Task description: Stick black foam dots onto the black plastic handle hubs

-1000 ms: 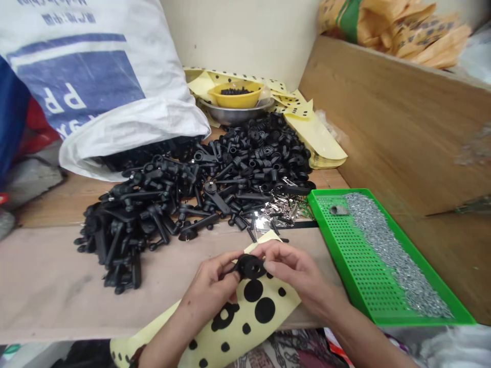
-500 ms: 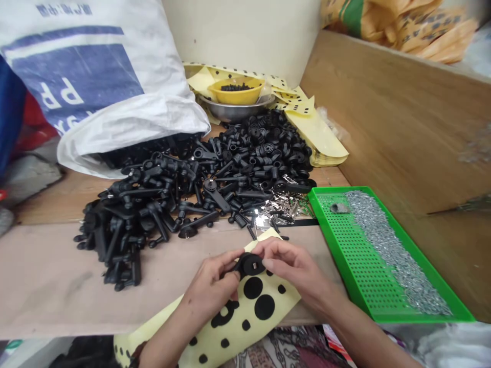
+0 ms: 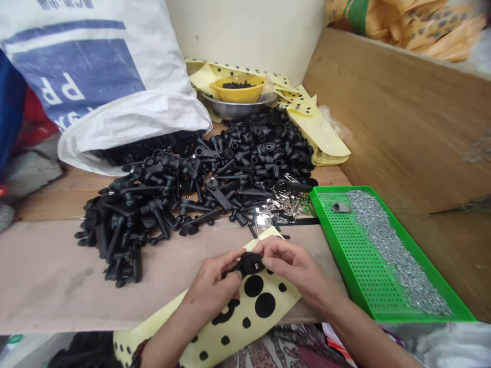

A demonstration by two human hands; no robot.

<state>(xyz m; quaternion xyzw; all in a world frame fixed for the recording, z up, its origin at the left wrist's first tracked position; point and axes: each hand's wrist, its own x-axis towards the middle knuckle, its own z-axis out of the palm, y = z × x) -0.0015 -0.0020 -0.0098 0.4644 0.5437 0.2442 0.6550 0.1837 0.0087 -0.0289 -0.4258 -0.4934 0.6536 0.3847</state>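
Both hands meet over the front edge of the table. My left hand (image 3: 215, 286) and my right hand (image 3: 295, 271) pinch the same small round black plastic part (image 3: 249, 263) between their fingertips. Under them lies a yellow backing sheet (image 3: 233, 327) with black round stickers, hanging over the table edge. A large pile of black plastic handles and round parts (image 3: 184, 189) spreads across the table behind the hands.
A green perforated tray (image 3: 345, 255) with small silver metal pieces sits at the right. Shiny metal clips (image 3: 276, 209) lie beside the pile. A white and blue sack (image 3: 95, 82) lies at the left. A yellow bowl (image 3: 238, 89) in a steel dish and used yellow sheets (image 3: 322, 138) are at the back.
The hands hold the black part in nearly the same place; the view shifted slightly down and right.
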